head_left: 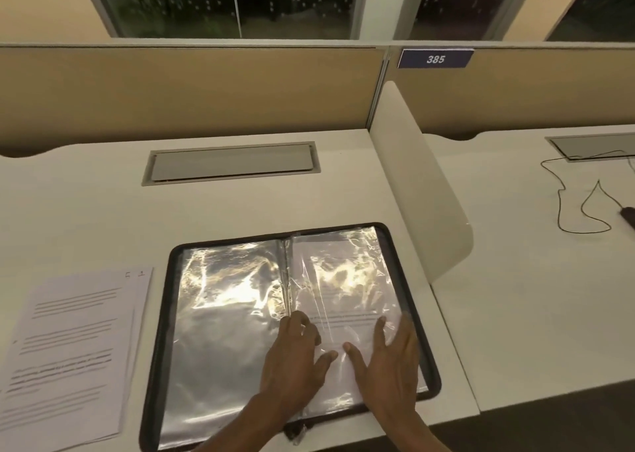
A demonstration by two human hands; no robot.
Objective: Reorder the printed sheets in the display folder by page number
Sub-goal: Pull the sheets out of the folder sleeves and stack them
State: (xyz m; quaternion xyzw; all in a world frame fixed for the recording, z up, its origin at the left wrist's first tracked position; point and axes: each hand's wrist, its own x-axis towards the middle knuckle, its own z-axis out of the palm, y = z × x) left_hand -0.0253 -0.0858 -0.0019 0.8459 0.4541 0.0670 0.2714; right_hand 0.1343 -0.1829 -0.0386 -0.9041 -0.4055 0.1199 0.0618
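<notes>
Pressing flat, gripping nothing, left hand (292, 362) and right hand (391, 365) cover the right sleeve's (338, 255) near end; its printed sheet (357, 302) stretches lengthwise away.

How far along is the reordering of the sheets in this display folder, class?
Done: loose sheets are out, stacked beside the display folder; the left sleeve looks empty. In hand: left hand and right hand rest on the right sleeve, which holds a printed sheet. Left: refilling in page order.
</notes>
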